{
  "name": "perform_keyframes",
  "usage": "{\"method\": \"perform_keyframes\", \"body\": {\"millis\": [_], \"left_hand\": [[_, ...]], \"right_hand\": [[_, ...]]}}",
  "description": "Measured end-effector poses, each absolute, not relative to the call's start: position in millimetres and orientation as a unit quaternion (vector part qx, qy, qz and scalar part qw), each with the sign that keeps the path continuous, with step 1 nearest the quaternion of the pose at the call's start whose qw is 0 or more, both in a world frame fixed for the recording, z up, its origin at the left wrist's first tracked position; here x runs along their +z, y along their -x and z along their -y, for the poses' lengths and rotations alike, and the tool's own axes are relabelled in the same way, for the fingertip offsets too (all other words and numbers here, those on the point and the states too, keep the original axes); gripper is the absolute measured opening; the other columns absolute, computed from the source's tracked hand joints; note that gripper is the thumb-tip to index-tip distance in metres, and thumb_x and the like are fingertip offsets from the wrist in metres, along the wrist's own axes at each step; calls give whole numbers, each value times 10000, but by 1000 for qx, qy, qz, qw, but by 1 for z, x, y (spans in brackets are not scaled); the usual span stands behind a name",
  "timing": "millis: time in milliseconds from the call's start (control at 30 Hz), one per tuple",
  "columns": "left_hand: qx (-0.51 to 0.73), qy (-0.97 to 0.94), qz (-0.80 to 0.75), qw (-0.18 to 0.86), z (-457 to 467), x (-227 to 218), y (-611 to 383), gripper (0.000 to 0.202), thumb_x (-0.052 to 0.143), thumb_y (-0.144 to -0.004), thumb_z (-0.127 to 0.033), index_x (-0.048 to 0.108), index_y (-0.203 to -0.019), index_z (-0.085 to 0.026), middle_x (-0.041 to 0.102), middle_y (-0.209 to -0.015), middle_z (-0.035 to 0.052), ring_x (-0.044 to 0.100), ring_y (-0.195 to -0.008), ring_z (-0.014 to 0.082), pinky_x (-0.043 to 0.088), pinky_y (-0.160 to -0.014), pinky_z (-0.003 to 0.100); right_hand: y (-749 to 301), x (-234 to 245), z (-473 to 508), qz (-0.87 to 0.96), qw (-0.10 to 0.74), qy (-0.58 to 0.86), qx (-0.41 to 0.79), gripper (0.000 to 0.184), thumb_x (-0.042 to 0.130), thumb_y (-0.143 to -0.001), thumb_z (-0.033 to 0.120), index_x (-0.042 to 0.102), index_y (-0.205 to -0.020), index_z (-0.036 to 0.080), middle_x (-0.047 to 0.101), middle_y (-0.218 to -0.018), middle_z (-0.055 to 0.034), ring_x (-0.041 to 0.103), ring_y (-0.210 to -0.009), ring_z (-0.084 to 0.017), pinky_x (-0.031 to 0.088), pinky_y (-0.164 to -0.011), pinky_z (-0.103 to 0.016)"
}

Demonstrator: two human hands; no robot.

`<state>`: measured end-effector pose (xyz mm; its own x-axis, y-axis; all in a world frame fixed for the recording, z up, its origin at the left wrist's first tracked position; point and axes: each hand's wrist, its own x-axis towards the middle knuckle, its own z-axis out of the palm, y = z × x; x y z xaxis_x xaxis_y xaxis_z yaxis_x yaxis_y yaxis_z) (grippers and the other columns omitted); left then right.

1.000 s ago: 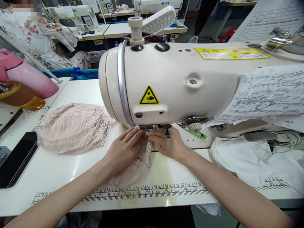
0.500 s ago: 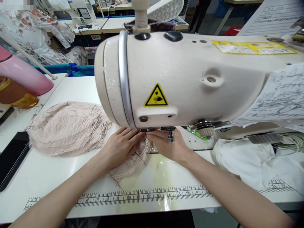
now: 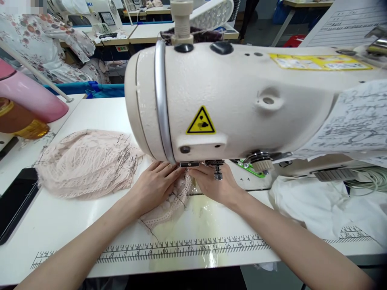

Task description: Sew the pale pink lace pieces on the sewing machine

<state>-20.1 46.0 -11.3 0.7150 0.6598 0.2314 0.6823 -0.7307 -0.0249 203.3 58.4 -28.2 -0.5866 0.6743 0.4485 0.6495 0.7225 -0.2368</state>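
Observation:
Pale pink lace fabric point(image 3: 169, 209) lies under the head of a cream sewing machine point(image 3: 236, 100). My left hand point(image 3: 155, 183) rests over the lace, its fingers close together and its thumb near the needle area, with the cloth gripped beneath. From the other side my right hand point(image 3: 216, 185) pinches the lace edge beside the needle area. The machine head hides the fingertips of both hands and the needle. Dark loose threads trail from the lace toward the printed ruler point(image 3: 181, 249). A larger bunch of the lace point(image 3: 87, 165) spreads out left of my left hand.
A black phone point(image 3: 18, 201), a pink bottle point(image 3: 33, 92) and an amber container point(image 3: 21, 119) are at the left. White cloth point(image 3: 308, 205) and coiled pale cord point(image 3: 370, 181) lie at the right. Beyond the machine, a person in a floral garment point(image 3: 45, 44) is near another sewing machine.
The view has shifted slightly, so the machine head appears a little farther right. The lower lace edge and its trailing thread have crept slightly forward. Both hands keep nearly the same place.

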Motion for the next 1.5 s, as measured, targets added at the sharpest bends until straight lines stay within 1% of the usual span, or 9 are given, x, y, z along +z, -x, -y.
{"method": "perform_keyframes", "body": {"millis": [333, 567, 833, 967, 1033, 1200, 1267, 1367, 1500], "left_hand": [[-98, 923, 367, 67, -46, -14, 21, 425, 355, -1002, -234, 499, -1389, -134, 627, -1306, 97, 603, -1163, 256, 446, -1026, 466], [-126, 921, 353, 104, -38, -7, 18, 396, 419, -986, -207, 526, -1364, -156, 625, -1310, 98, 586, -1210, 255, 399, -1089, 493], [-118, 975, 122, 146, -1, 34, 54, 406, 496, -946, -474, 662, -1128, -151, 705, -1157, 102, 661, -928, 204, 492, -684, 323], [-103, 973, 132, 160, 18, 27, 65, 124, 567, -922, -183, 665, -997, -176, 717, -1122, 55, 666, -916, 157, 492, -635, 265], [-153, 951, 245, 111, 24, 27, 60, 145, 513, -928, -99, 630, -982, -165, 718, -1089, 65, 679, -930, 159, 515, -651, 246], [-234, 824, 513, -59, 16, 54, 45, 189, 376, -1013, -240, 550, -1061, -186, 702, -866, 9, 672, -634, 112, 498, -549, 215], [-198, 835, 511, -57, 6, 64, 40, 208, 384, -1011, -324, 547, -1024, -196, 672, -761, -10, 657, -605, 133, 465, -517, 232], [-91, 899, 426, -35, -10, 64, 31, 263, 528, -939, -406, 549, -1095, -195, 676, -857, 26, 663, -729, 188, 460, -565, 276], [-36, 945, 320, 62, -25, 43, 16, 158, 506, -882, -91, 609, -961, -180, 635, -781, 22, 599, -680, 177, 414, -616, 304]], "right_hand": [[-197, -18, -60, 850, 260, 447, 105, 244, 483, -917, 182, 684, -785, 230, 718, -772, 1, 619, -708, -167, 401, -585, -304], [-204, -22, -61, 898, 255, 358, -34, 234, 469, -888, 101, 678, -882, 208, 749, -903, -22, 659, -818, -189, 413, -656, -326], [-203, -21, -58, 916, 258, 303, -55, 299, 439, -830, -2, 615, -959, 203, 692, -1016, -18, 581, -831, -145, 397, -774, -296], [-203, -21, -54, 920, 264, 283, -59, 315, 429, -813, -1, 610, -965, 208, 672, -1020, -23, 549, -847, -160, 381, -788, -309], [-203, -21, -53, 922, 270, 272, -46, 303, 443, -800, 28, 613, -976, 207, 670, -1016, -29, 545, -874, -174, 377, -786, -316], [-201, -20, -51, 919, 294, 263, -15, 222, 485, -823, 187, 629, -991, 193, 685, -977, -39, 553, -904, -194, 379, -781, -326], [-200, -20, -51, 913, 306, 267, -28, 181, 485, -858, 205, 647, -938, 195, 698, -938, -31, 556, -899, -185, 376, -789, -322], [-200, -21, -51, 911, 316, 261, -42, 178, 494, -896, 221, 666, -851, 211, 708, -889, -9, 556, -863, -167, 373, -791, -316], [-204, -20, -51, 914, 319, 248, -34, 162, 519, -877, 197, 672, -827, 221, 712, -905, 13, 561, -836, -150, 368, -752, -309]]}}
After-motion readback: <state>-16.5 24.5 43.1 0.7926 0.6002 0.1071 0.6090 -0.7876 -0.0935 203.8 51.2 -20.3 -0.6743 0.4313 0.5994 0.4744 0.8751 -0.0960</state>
